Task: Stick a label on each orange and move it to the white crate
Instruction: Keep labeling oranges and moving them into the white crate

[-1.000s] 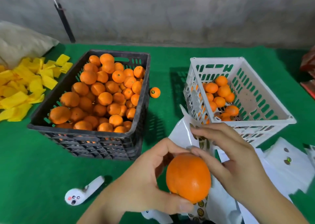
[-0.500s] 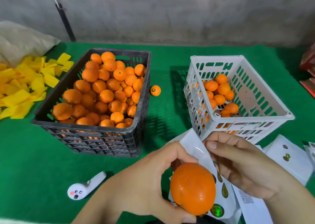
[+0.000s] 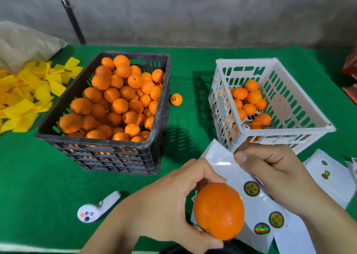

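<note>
Green felt (image 3: 38,176) — left hand (image 3: 164,205) fingers clamp round dimpled orange (image 3: 219,211); right hand (image 3: 274,170) fingers pinch glossy label sheet (image 3: 222,163).

The full crate (image 3: 108,137) stands left, the other crate (image 3: 274,134) right (one orange (image 3: 176,99) lies between them).

The round orange fruit (image 3: 219,211) is plain bright orange. The glossy white sticker sheet (image 3: 231,176) carries round yellow-and-black labels (image 3: 251,188). The slotted plastic white crate (image 3: 293,132) stands on green felt cloth (image 3: 29,166).
</note>
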Available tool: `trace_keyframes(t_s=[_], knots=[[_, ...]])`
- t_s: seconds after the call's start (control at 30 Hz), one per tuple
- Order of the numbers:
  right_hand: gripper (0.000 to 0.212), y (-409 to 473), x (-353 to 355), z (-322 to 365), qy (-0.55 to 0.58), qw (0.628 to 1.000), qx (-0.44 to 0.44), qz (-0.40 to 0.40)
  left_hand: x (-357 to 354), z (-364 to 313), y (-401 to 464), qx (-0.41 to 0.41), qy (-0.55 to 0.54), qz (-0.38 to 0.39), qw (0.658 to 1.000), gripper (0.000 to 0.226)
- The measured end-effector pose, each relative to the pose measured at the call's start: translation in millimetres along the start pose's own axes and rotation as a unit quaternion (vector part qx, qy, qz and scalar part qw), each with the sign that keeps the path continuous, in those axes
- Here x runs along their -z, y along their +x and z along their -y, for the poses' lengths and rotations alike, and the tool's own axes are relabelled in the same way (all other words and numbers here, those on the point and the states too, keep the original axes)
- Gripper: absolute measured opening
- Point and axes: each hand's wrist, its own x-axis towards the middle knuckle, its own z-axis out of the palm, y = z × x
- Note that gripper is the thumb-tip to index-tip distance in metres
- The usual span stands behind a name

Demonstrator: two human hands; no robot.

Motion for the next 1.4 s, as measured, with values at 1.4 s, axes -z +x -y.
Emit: trace_keyframes(t_s=[1.4], knots=[[0.073, -8, 11, 16, -0.125, 0.978, 0.160, -0.044, 30, 62, 14, -0.363, -0.056, -0.085, 0.926, 0.063]])
